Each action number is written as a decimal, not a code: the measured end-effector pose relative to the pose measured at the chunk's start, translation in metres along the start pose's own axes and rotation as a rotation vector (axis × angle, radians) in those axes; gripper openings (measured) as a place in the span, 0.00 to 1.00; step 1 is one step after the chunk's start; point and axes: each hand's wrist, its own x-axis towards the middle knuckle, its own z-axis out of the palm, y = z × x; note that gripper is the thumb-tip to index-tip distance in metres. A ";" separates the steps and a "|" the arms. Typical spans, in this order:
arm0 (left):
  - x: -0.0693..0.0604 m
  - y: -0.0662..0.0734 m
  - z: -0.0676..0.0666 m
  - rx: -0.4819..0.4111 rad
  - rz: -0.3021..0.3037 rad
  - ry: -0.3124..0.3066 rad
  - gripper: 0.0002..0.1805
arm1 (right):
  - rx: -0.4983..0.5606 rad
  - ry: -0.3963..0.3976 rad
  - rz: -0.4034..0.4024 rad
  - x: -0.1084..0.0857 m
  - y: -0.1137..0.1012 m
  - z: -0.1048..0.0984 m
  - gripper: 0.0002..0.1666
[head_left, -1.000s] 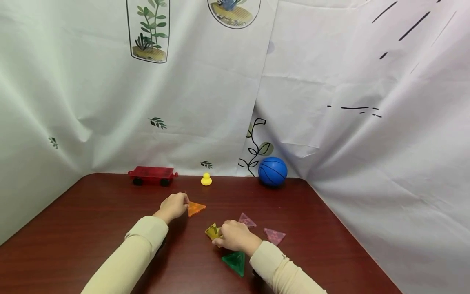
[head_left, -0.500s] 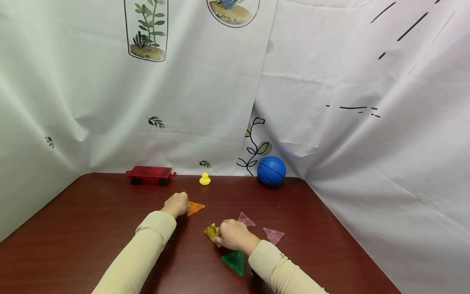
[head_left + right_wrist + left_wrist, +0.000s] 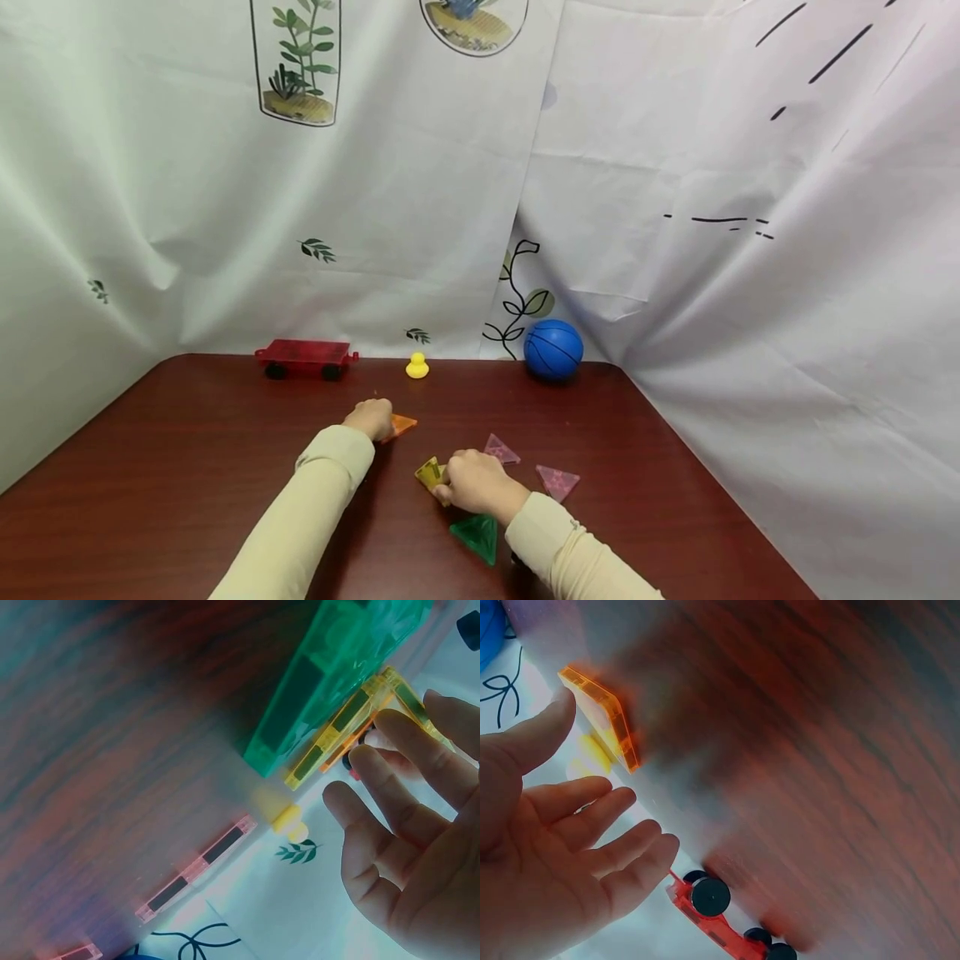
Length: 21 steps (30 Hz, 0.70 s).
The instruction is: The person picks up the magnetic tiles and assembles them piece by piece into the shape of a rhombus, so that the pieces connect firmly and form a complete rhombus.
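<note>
In the head view my left hand (image 3: 372,418) is over an orange triangle (image 3: 403,423), covering part of it. The left wrist view shows that hand's (image 3: 570,817) fingers extended and apart, with the thumb tip against one corner of the orange piece (image 3: 607,716). My right hand (image 3: 476,482) pinches a yellow piece (image 3: 430,473) that is tilted up from the table. In the right wrist view, the raised yellow part (image 3: 409,701) passes between thumb and index finger of the hand (image 3: 420,825). A green triangle (image 3: 477,536) lies just below the right hand.
Two pink triangles (image 3: 501,450) (image 3: 557,481) lie beyond and right of my right hand. Along the table's back edge stand a red wagon (image 3: 307,353), a yellow duck (image 3: 417,366) and a blue ball (image 3: 553,349). A white patterned cloth (image 3: 405,183) hangs behind.
My left hand has moved right, over more of the orange triangle. My right hand stays at the yellow piece with little visible movement.
</note>
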 end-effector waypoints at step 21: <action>0.021 0.005 0.007 0.066 -0.088 -0.127 0.08 | 0.043 -0.014 -0.026 0.000 0.003 -0.001 0.16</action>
